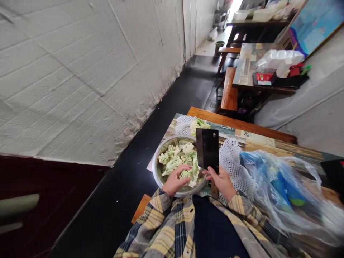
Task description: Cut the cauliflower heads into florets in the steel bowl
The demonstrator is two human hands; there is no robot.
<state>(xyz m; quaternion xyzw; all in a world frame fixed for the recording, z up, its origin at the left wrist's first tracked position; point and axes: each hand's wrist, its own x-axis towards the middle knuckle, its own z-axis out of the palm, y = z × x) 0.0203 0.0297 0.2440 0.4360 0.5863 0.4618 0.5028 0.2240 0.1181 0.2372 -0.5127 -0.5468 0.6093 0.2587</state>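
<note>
Just below the frame's centre, the left hand [175,180] grasps a cauliflower piece [192,173] over the metal bowl [155,167] — the right hand [222,182] grips a cleaver [208,148], blade upright, by the bowl's right rim.

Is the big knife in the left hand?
No, the right hand holds the knife, while the left hand is on the cauliflower.

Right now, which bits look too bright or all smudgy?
In the head view, the far opening glares white and the dark floor shines; also in the head view, the bag smears towards the right edge, while the knife and bowl look fairly sharp.
</note>
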